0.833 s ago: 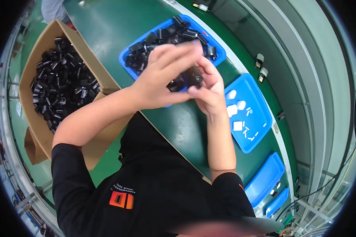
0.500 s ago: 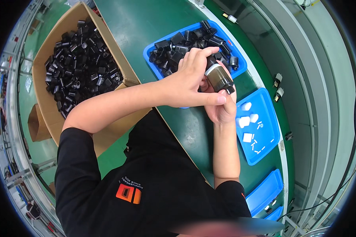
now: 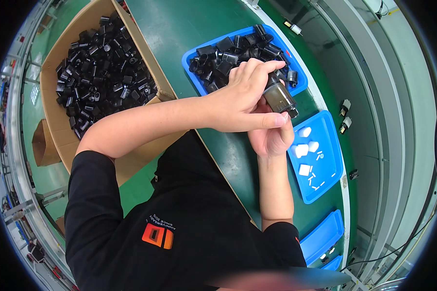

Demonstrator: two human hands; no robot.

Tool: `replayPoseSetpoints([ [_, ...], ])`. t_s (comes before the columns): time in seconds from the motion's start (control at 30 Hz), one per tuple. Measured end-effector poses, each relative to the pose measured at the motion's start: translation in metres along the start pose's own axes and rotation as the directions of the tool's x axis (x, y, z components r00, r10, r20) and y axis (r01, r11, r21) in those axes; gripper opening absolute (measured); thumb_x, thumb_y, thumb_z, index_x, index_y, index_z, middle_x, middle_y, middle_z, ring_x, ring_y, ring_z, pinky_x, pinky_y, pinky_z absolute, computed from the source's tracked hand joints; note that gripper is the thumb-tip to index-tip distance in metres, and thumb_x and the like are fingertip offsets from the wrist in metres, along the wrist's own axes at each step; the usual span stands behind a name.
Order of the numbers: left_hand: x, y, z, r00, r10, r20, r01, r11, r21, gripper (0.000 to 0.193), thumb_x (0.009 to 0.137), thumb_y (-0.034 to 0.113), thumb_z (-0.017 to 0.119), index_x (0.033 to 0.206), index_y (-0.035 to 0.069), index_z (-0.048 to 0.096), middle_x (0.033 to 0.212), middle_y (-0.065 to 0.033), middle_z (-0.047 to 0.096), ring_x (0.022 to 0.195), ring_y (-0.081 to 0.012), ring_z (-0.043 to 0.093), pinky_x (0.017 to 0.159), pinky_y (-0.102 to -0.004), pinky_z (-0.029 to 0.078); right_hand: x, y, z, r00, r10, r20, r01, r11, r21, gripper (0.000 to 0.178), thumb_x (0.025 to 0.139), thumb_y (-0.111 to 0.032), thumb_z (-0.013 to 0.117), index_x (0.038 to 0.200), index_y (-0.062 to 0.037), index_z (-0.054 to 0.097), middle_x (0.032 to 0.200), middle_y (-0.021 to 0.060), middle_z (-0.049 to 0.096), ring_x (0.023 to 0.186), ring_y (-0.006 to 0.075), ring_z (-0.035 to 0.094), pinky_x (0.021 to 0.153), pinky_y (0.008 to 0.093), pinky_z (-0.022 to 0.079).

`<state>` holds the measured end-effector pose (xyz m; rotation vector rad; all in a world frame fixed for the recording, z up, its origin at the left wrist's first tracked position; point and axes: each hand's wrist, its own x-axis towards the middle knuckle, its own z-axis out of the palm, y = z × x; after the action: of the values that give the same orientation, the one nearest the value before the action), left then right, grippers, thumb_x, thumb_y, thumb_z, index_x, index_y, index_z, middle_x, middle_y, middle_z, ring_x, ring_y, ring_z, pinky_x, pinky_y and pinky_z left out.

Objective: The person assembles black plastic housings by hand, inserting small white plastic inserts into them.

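Note:
A dark, see-through plastic cylinder (image 3: 279, 99) with a small knob at its lower end is held between my two hands, tilted, near the front of a blue tray of similar parts. My left hand (image 3: 245, 94) reaches across from the left, its fingers bent over the cylinder's upper end and its thumb stretched toward the knob end. From below, my right hand (image 3: 272, 138) supports the cylinder, with fingertips at the knob end; its other fingers are partly hidden behind the cylinder and my left hand.
The blue tray (image 3: 192, 80) is heaped with black parts. A large cardboard box (image 3: 145, 46) of black parts stands at the left. Another blue tray (image 3: 320, 182) at the right has white pieces (image 3: 302, 150) and small sticks. More blue trays (image 3: 323, 235) lie nearer on the green table (image 3: 223, 150).
Both hands and the cylinder have shifted slightly right and downward in the picture. A white band on the cylinder, visible before, no longer shows.

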<state>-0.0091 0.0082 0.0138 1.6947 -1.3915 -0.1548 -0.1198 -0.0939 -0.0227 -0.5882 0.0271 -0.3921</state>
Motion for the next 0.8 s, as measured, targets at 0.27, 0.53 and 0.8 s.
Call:
replayPoseSetpoints([
  [0.27,0.0,-0.001,0.0,1.0,-0.019,-0.005,0.019,1.0,0.007,0.09,0.086,0.05,0.062,0.149,0.0,0.022,0.119,-0.0196,0.038,0.113,-0.0327,0.039,0.103,-0.0454,0.027,0.002,0.006,-0.005,0.995,-0.037,0.092,0.045,0.996,-0.083,0.079,0.088,-0.04,0.071,0.15,-0.0091,0.032,0.148,0.0133,0.041,0.138,0.0293,0.039,0.117,0.0456,0.031],
  [0.53,-0.002,-0.004,-0.009,1.0,-0.029,0.002,0.029,0.998,-0.064,0.092,0.085,0.053,0.062,0.147,-0.002,0.023,0.118,-0.0204,0.039,0.109,-0.0337,0.04,0.101,-0.0466,0.027,0.009,0.008,0.003,0.996,-0.06,0.065,0.065,0.995,-0.079,0.082,0.078,-0.024,0.08,0.143,0.0014,0.037,0.138,0.0173,0.05,0.126,0.0297,0.052,0.112,0.0454,0.036],
  [0.8,0.007,-0.001,0.009,0.997,0.068,0.029,-0.065,0.994,-0.091,0.086,0.085,0.045,0.062,0.147,-0.002,0.026,0.12,-0.0186,0.041,0.112,-0.0317,0.041,0.102,-0.0417,0.03,-0.001,-0.002,-0.016,0.985,-0.164,0.054,0.167,0.984,-0.059,0.073,0.075,-0.017,0.081,0.137,-0.0003,0.047,0.133,0.0151,0.056,0.122,0.0303,0.057,0.108,0.0452,0.043],
])
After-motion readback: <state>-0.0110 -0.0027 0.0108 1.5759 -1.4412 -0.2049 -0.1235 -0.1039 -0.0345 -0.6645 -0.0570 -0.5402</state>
